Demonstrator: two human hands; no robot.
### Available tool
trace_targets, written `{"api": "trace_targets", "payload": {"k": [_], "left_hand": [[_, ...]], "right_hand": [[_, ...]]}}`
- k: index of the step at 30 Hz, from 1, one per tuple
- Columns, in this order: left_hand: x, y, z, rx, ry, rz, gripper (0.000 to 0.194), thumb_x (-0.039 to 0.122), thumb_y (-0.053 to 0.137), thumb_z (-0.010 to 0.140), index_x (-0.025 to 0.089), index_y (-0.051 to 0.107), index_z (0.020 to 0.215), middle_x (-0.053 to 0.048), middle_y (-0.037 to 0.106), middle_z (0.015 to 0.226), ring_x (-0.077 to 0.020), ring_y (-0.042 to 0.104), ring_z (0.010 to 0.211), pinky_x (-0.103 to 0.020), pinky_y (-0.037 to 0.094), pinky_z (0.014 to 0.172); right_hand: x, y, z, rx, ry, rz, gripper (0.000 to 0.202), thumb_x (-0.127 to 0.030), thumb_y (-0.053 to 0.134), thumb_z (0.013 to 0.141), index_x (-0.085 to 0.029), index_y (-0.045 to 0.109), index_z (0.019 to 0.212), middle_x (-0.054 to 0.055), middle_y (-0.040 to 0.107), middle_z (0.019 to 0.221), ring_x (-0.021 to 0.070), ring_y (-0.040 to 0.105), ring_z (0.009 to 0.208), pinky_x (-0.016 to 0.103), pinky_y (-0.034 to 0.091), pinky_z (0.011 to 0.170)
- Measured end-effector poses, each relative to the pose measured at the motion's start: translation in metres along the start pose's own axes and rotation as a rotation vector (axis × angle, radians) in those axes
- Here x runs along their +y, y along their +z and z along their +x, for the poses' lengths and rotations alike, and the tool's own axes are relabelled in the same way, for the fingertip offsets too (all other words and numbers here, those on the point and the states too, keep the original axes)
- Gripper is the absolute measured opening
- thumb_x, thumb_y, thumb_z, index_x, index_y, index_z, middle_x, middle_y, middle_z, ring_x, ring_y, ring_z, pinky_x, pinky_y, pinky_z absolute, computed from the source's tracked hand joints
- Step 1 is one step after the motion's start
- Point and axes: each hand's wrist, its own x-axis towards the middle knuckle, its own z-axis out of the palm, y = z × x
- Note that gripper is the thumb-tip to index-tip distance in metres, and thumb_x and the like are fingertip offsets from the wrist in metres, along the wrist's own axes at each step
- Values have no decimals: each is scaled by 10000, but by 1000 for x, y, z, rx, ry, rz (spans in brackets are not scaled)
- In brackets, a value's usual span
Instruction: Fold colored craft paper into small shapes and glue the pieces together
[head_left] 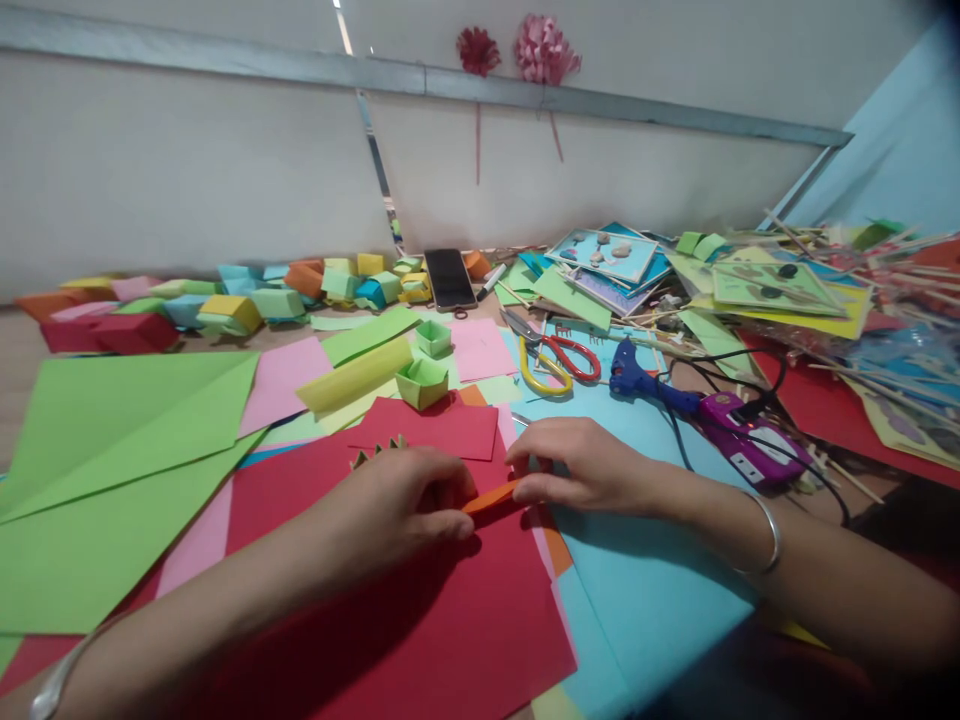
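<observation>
Between my two hands is a narrow folded piece of orange paper [491, 498], held just above a large red sheet [465, 610]. My left hand [424, 492] pinches its left end, and my right hand [559, 462] grips its right end. Past my left hand, a small zigzag-edged paper piece [379, 452] partly shows. Two small green paper boxes, one nearer [422, 382] and one farther [433, 338], stand open-topped beyond my hands. Scissors [551, 360] with yellow and red handles lie behind my right hand.
A blue glue gun [649, 385] and a purple power strip [750, 440] with black cables lie at right. Green sheets [127, 480] spread at left. Folded paper boxes [277, 303] line the wall beside a phone [449, 279]. Sticks and decorated cards [607, 255] pile up at back right.
</observation>
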Motion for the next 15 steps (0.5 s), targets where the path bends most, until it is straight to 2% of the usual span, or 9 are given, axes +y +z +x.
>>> {"api": "trace_targets", "payload": {"k": [4, 8, 10, 12, 15], "left_hand": [[-4, 0, 1, -28, -8, -99, 187, 348, 636, 709, 216, 701, 825, 9, 714, 721, -177, 620, 671, -261, 394, 578], [-7, -2, 2, -72, -5, -177, 193, 320, 570, 751, 211, 693, 852, -3, 743, 767, -174, 641, 690, -255, 416, 593], [-7, -2, 3, -33, 8, -104, 194, 298, 520, 773, 200, 677, 833, -6, 718, 749, -168, 612, 665, -256, 405, 584], [-8, -2, 4, 30, 41, 10, 207, 265, 461, 794, 191, 654, 809, -7, 677, 727, -160, 566, 638, -262, 385, 580], [-8, 1, 5, 62, 67, 103, 187, 236, 434, 805, 191, 613, 775, -1, 625, 695, -153, 513, 613, -266, 355, 568]], "right_hand": [[2, 4, -1, 16, 8, -29, 145, -248, 561, 941, -144, 637, 1007, 66, 681, 889, 161, 590, 812, 266, 440, 733], [0, 0, -2, 137, -86, -47, 203, -298, 559, 940, -129, 624, 1030, 104, 636, 964, 182, 571, 884, 300, 461, 792], [-2, -4, -3, 145, -190, -52, 244, -371, 612, 904, -139, 639, 974, 124, 602, 1047, 191, 551, 931, 318, 463, 833], [-3, -5, -4, 99, -262, -103, 227, -383, 665, 861, -159, 652, 898, 131, 566, 1134, 202, 532, 963, 338, 458, 863], [-2, -2, -4, 64, -206, -208, 130, -280, 676, 834, -173, 665, 906, 135, 535, 1212, 238, 519, 1040, 371, 460, 885]]}}
